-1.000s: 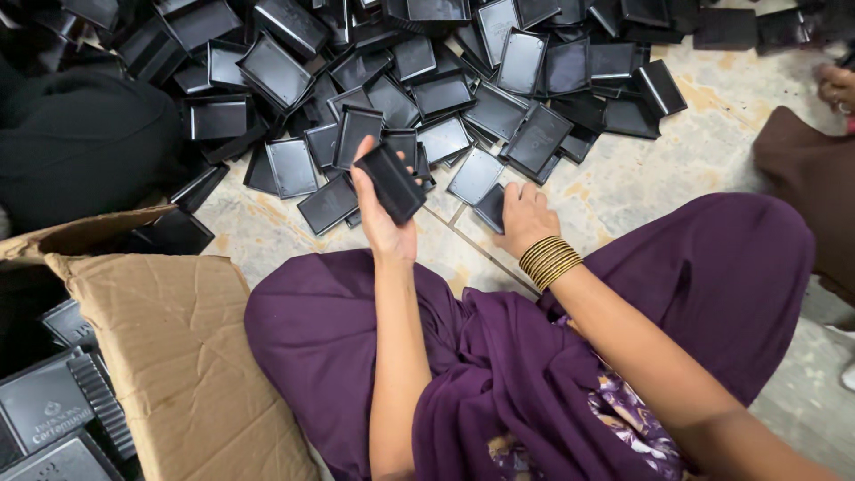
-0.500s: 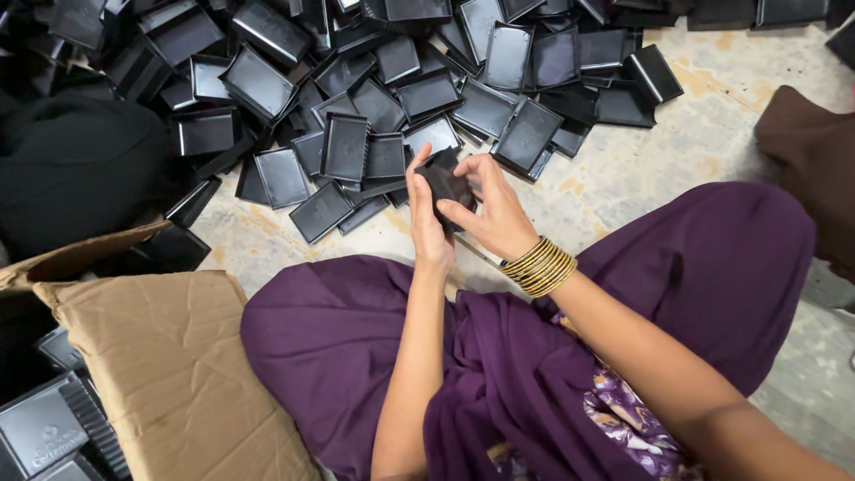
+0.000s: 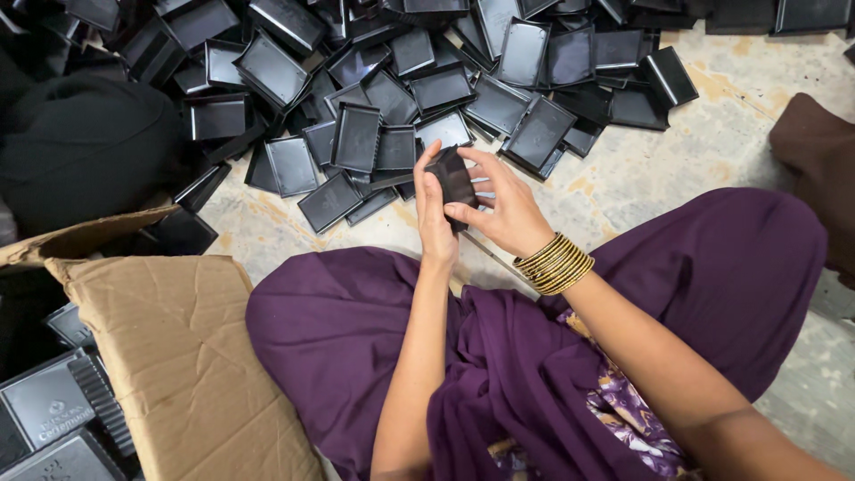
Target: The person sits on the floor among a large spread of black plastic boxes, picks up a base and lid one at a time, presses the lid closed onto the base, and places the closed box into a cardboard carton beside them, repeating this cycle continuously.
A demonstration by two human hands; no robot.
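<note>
Black, matt, and small — a flat rectangular case [image 3: 452,178] held up in front of the seated person, above the near edge of the heap on the floor and clear of it. Its long axis runs roughly up and down in the head view, leaning slightly, top end toward the heap and lower end toward the person's lap. Whether it is a tray or a lid cannot be told; both hands hide much of it.

Left hand [image 3: 434,214]: fingers curled loosely around the case's left edge, thumb side against it, grasping it from behind and below.

Right hand [image 3: 506,207]: partly open, fingers spread; thumb and forefinger pinch the case's right edge and lower corner. A stack of gold bangles [image 3: 555,264] sits at the wrist.

Heap of black trays [image 3: 356,134]: shallow rectangular pieces with raised rims, overlapping at every angle, spread across the upper part of the view on a pale, stained stone floor [image 3: 712,134].

Purple garment [image 3: 534,356]: covers the crossed legs below the hands.

Cardboard box [image 3: 169,356]: brown, flap folded outward, just beside the person's left knee — dark boxed items [image 3: 49,410] show inside it at lower left.

Black cloth bundle [image 3: 80,142]: at far left, touching the heap.

Brown cloth [image 3: 819,160]: at the right edge, well apart from the hands.
</note>
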